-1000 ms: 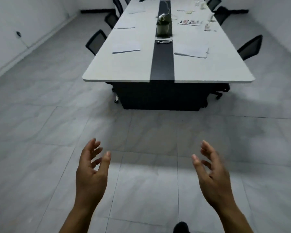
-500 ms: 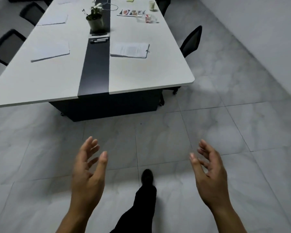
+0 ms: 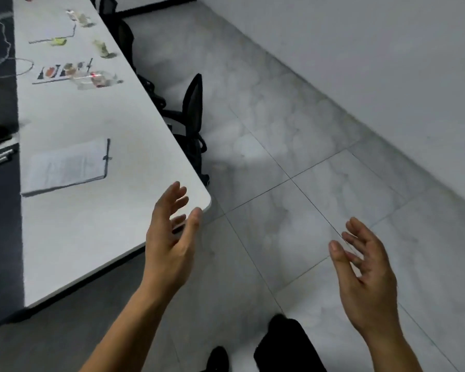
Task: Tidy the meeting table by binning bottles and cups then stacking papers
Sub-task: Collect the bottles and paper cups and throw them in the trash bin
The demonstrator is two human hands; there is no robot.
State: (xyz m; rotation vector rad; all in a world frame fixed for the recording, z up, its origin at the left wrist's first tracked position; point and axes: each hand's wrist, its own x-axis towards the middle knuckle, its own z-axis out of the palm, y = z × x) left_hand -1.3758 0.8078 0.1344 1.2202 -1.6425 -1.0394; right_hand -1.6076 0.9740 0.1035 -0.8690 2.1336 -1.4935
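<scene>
Head view: the left hand and right hand are held empty, fingers apart, and the clear bottle is seen lying crosswise on the table at eleven o'clock, nearer the left.

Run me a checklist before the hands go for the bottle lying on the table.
1. Hands free: left hand and right hand are open and hold nothing: ok.
2. Bottle found: a clear bottle lies on its side on the table: ok.
3. Bottle within reach: it lies far along the table from both hands: not ok.
4. Bin located: none shows in this view: not ok.
5. Cups located: small objects beyond the bottle are too blurred to name: cannot tell.
6. Walkway: a chair stands tucked at the table's edge, with bare floor beside it: ok.
</scene>
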